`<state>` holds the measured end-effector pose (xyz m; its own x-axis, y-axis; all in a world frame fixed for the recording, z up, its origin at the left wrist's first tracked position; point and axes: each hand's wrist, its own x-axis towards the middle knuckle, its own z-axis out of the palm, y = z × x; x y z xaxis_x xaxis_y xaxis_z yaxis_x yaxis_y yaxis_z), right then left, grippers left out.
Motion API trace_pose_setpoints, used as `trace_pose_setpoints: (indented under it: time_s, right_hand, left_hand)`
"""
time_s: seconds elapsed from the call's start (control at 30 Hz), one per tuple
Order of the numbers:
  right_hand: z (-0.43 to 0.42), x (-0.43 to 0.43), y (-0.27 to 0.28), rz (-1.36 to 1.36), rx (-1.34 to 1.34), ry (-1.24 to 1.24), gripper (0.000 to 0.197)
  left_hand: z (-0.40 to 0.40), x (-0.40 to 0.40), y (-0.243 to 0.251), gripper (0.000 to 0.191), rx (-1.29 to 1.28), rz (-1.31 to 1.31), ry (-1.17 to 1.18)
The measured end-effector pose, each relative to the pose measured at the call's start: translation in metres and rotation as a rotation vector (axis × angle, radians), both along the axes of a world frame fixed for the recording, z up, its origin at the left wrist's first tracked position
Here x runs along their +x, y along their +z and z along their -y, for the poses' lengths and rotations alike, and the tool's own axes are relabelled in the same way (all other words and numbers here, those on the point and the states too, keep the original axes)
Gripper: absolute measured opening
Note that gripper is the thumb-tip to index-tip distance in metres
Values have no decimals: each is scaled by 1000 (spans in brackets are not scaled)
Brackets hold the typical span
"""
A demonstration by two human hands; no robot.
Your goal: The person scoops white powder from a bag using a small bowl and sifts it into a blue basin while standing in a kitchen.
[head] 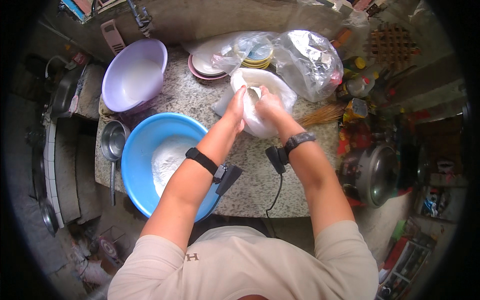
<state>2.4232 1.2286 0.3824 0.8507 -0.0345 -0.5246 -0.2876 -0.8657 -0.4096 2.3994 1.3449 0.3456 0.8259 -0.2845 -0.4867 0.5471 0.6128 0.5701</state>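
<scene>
A white plastic bag (285, 92) stands on the speckled stone counter (255, 187), its mouth turned up. My left hand (236, 107) grips the bag's left rim, thumb on the inner side. On the near side, my right hand (270, 103) has its fingers curled at a fold of the mouth; the fingertips are partly hidden. What the bag holds is hard to make out. Below my left forearm sits a large blue plastic basin (137, 157) with a heap of white flour-like powder (167, 161) in it. The forearm covers part of the basin.
A purple basin (112, 82) with whitish liquid stands at back left, below a tap (142, 22). A metal saucepan (113, 140) lies left. Stacked plates (206, 67) and clear plastic bags (303, 56) line the back. A straw brush (322, 114) and a lidded pot (375, 176) are right.
</scene>
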Motion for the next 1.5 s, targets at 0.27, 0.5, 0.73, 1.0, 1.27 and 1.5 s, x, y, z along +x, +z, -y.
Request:
trace_pose_setpoints:
  time_s: [0.27,0.5,0.73,1.0,1.27,1.5]
  right_hand:
    - [19,4,-42,77,289,-134,51]
    - [29,-2,-41,-118,695,-340,44]
    - [42,4,-51,-162,792,-469,48]
    - [31,1,-48,-109,849,-516,56]
    - [40,-1,-30,-154,772,-546,58]
    - [60,-6,-10,-111,734,-548,58]
  left_hand:
    - [-8,-8,-4,46,188,20,-46]
    - [-14,-26,39,36,476,-27,-49]
    - [-36,-24,20,32,729,-98,-174]
    - [-39,-27,16,27,812,-12,-113]
    - [-34,-26,10,26,860,21,-87]
    - [-15,-36,28,39,725,165,62]
